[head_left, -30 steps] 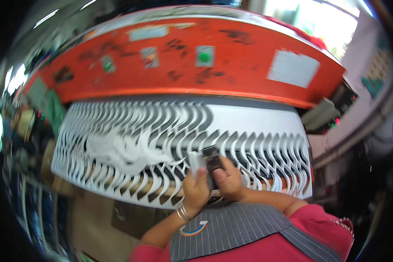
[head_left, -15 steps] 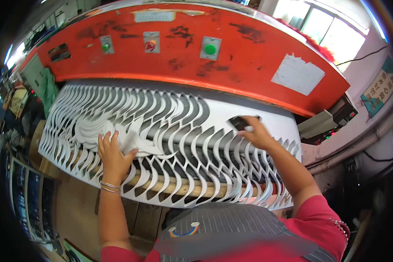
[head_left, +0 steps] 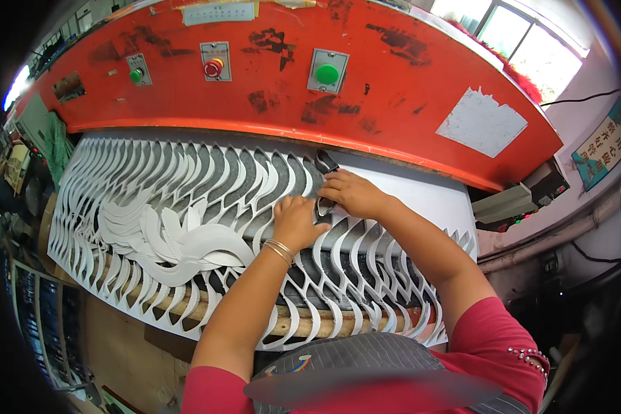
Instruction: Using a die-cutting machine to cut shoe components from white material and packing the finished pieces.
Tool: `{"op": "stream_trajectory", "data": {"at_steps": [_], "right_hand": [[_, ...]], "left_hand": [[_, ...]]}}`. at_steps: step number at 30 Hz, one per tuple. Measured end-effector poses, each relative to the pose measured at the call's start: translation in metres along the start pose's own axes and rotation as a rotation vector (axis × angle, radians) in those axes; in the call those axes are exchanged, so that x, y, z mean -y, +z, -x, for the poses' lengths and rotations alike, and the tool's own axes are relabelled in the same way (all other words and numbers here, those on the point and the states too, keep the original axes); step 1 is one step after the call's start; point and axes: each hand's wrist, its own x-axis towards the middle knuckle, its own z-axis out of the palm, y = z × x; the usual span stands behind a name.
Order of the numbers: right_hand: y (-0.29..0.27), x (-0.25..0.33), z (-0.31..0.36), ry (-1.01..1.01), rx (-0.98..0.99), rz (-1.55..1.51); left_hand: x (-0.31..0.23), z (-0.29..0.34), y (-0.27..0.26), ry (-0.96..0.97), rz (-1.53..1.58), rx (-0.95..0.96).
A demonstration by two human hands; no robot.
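A black curved cutting die (head_left: 326,161) stands on the white sheet (head_left: 407,188), at the edge of its cut-out part. My right hand (head_left: 354,194) is closed on the die from the right, with its upper end showing beyond the fingers. My left hand (head_left: 298,222) is at the die's lower end, fingers bent together and thumb pointing right; it seems to pinch that end, partly hidden. Left of the die, the sheet is a lattice of wavy openings. A heap of loose white curved pieces (head_left: 179,241) lies on the lattice, left of my left forearm.
A red machine beam (head_left: 269,103) spans the far side, with green buttons (head_left: 326,74) and a red knob (head_left: 214,67) on its face. Wooden strips (head_left: 324,320) show under the lattice near my body. A control box (head_left: 541,185) sits at the right.
My left hand has left the heap and moved right to the die. My right hand has brought the die leftward, down to the cut edge of the sheet.
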Motion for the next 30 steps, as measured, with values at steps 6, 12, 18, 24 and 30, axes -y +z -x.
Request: {"op": "stream_trajectory", "data": {"at_steps": [6, 12, 18, 24, 30], "right_hand": [[0.016, -0.003, 0.008, 0.229, -0.09, -0.216], [0.043, -0.009, 0.026, 0.545, -0.238, -0.311], [0.057, -0.01, 0.027, 0.654, -0.277, -0.494], [0.06, -0.01, 0.026, 0.664, -0.303, -0.513], [0.046, -0.014, 0.025, 0.595, -0.257, -0.432]], "left_hand": [[0.01, -0.011, 0.023, -0.026, 0.075, -0.162], [0.012, -0.014, 0.023, -0.017, 0.126, -0.133], [0.023, -0.015, 0.026, 0.009, 0.151, -0.123], [0.025, -0.017, 0.027, 0.04, 0.128, -0.146], [0.02, -0.019, 0.021, 0.036, 0.135, -0.142]]}}
